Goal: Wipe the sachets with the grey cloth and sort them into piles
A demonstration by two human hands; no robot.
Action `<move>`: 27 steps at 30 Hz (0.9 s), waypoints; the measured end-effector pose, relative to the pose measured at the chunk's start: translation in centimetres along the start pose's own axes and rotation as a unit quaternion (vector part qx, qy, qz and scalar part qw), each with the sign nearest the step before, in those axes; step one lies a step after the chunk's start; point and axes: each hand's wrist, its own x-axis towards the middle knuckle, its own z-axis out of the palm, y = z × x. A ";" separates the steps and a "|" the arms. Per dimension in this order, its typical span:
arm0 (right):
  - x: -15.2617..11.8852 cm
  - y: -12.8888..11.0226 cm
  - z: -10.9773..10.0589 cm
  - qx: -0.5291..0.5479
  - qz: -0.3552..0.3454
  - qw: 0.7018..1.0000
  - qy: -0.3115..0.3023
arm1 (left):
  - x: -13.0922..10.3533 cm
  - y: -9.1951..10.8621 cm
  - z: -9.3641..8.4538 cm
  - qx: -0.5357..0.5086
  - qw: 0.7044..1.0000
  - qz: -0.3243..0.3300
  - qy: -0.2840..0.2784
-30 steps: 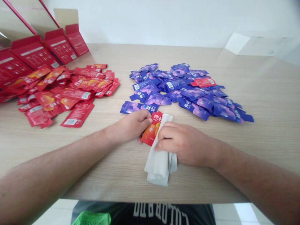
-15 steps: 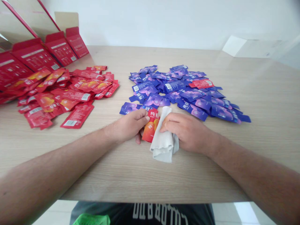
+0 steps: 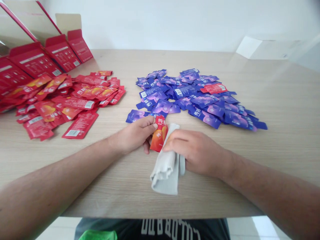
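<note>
Between thumb and fingers, my left hand (image 3: 138, 133) pinches a red and orange sachet (image 3: 159, 136), its printed front facing up. My right hand (image 3: 196, 148) is closed on a folded white ribbed cloth (image 3: 166, 173), which hangs toward the table's front edge and lies against the sachet's right side. Just beyond both hands spreads a pile of purple-blue sachets (image 3: 162, 106). One red sachet (image 3: 213, 88) lies on top of that pile. Left of my hands is a heap of red sachets (image 3: 82, 123).
Red cartons (image 3: 35, 60) with raised flaps stand at the back left, touching the red heap. A white box-like object (image 3: 265, 49) is at the back right by the wall. Below the table's front edge, something green (image 3: 98, 235) rests at my lap.
My right hand has drawn the cloth down toward me and slightly left along the sachet's side. My left hand keeps its pinch on the sachet, nearly still.
</note>
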 end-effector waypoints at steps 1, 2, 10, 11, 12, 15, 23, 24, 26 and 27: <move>0.0 0.2 0.0 0.003 0.028 0.999 0.043 | 0.0 0.1 0.0 0.002 1.000 0.000 -0.010; 0.0 0.3 0.0 0.000 0.054 0.995 0.088 | -0.1 0.1 0.0 0.008 1.000 0.003 -0.022; 0.4 -0.6 0.7 -0.068 -0.055 0.996 0.036 | -0.1 0.0 -0.1 0.068 0.997 0.019 -0.037; 0.4 -0.5 0.7 -0.070 -0.036 0.995 0.058 | 0.0 -0.1 -0.1 0.070 0.996 0.031 -0.040; 0.4 -0.3 0.7 -0.070 -0.012 0.994 0.085 | 0.0 -0.1 -0.1 0.070 0.996 0.041 -0.044; 0.3 0.0 0.7 -0.063 0.013 0.991 0.116 | 0.0 -0.1 -0.3 0.071 0.995 0.042 -0.058; 0.3 0.3 0.6 -0.037 0.025 0.991 0.126 | -0.2 0.3 -0.4 0.072 0.993 0.029 -0.086; 0.3 0.5 0.5 -0.028 0.034 0.990 0.133 | -0.2 0.4 -0.4 0.072 0.992 0.028 -0.095; 0.3 0.9 0.4 -0.015 0.019 0.992 0.120 | -0.2 0.6 -0.3 0.085 0.989 0.036 -0.116; 0.3 1.1 0.4 -0.010 0.005 0.994 0.110 | -0.3 0.7 -0.3 0.094 0.987 0.044 -0.126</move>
